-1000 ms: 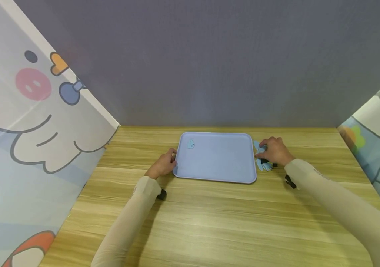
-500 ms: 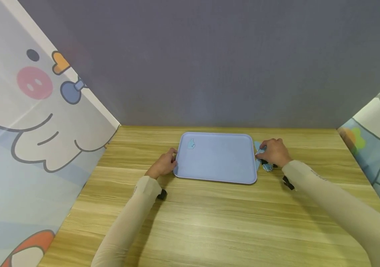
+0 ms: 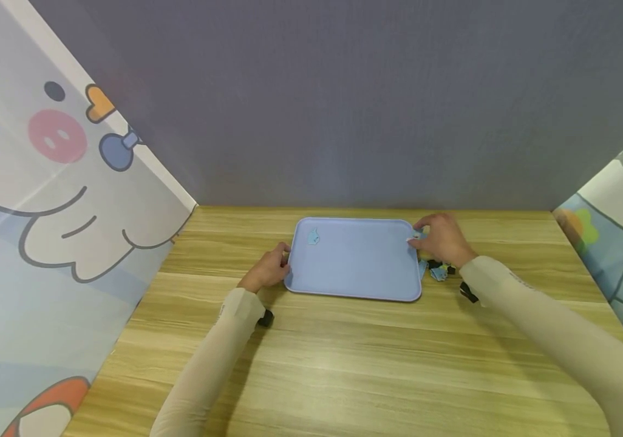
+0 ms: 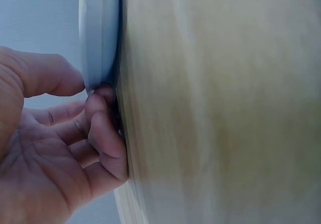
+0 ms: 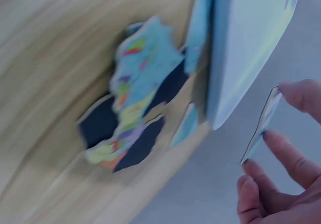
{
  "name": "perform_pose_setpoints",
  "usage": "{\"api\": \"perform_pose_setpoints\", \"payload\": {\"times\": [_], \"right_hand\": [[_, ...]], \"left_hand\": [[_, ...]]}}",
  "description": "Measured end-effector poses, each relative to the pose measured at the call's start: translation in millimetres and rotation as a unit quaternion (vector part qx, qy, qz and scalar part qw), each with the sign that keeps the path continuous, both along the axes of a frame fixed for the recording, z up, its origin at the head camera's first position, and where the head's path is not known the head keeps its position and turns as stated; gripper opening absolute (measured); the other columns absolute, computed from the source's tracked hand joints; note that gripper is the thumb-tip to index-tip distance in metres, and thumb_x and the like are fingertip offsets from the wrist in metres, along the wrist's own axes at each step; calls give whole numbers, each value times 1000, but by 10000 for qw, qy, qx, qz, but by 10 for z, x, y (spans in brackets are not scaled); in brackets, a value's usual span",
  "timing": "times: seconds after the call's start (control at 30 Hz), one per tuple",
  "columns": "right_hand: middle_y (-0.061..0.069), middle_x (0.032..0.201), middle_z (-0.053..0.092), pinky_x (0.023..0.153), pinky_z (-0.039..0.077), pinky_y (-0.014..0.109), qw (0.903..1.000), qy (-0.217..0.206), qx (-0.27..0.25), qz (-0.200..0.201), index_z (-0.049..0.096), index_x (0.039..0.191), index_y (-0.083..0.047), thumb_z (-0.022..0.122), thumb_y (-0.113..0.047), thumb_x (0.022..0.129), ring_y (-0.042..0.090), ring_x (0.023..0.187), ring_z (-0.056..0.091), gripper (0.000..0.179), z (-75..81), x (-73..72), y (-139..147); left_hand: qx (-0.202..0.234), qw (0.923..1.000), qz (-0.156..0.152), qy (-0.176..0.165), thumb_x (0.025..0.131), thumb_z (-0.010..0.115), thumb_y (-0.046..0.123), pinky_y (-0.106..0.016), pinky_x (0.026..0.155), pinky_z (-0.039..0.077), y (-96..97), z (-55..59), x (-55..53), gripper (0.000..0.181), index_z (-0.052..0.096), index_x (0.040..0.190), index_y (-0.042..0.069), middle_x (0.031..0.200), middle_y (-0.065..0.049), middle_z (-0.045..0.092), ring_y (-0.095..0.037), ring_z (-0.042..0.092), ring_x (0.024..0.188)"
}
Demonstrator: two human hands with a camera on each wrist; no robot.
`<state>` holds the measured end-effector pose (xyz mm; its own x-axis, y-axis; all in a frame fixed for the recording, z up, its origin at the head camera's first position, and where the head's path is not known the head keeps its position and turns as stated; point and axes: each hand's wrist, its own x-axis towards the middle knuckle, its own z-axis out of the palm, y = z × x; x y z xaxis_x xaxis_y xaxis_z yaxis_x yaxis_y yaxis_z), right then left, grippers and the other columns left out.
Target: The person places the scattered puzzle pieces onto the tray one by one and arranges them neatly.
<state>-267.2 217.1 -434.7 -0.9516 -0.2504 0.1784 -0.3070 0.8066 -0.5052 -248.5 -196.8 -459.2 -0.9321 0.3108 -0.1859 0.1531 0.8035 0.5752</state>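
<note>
A pale blue tray (image 3: 352,261) lies on the wooden table. My left hand (image 3: 268,270) grips its left rim, thumb on top and curled fingers at the lower edge, as the left wrist view shows. Over the tray's far right corner, my right hand (image 3: 442,240) pinches a thin, light blue puzzle piece (image 5: 261,123) between thumb and fingertips, tilted nearly edge-on to the right wrist camera. Another light blue puzzle piece (image 3: 314,237) lies in the tray's far left corner. Beside the right rim is a loose pile of puzzle pieces (image 5: 143,73), some printed side up, others dark side up.
The wooden table (image 3: 322,358) meets a grey panel (image 3: 344,109) behind the tray. Cartoon-printed walls (image 3: 98,243) stand on both sides. Some pile pieces lean close against the tray's right side.
My right hand has lifted a puzzle piece from the pile and moved up and left to the tray's far right corner. My left hand stays at the left rim.
</note>
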Motion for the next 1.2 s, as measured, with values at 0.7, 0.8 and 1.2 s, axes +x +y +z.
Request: {"api": "perform_pose_setpoints", "payload": {"times": [0.7,0.8,1.2], "right_hand": [[20,113,62,103,20,49,9946,290,-285,955,72,96,0,82,-20,73,35,109,51,32,24,-110,-729],[20,117,60,105,20,49,9951,130,-261,945,72,96,-1,82,-21,74,36,112,47,31,27,-130,-819],[18,116,61,103,25,45,9943,104,-265,1024,73,90,-4,83,-21,71,34,114,44,28,-22,-185,-1085]], "left_hand": [[-207,9998,-33,52,90,55,5,-32,65,46,-3,-1,24,36,41,123,1,87,-10,58,-21,54,72],[-204,9998,-28,20,91,54,6,-32,66,47,5,-6,19,36,41,124,2,88,-10,58,-20,55,73],[-116,9999,5,-20,91,55,5,-31,64,47,-3,-24,22,36,40,123,2,88,-10,58,-21,55,72]]}}
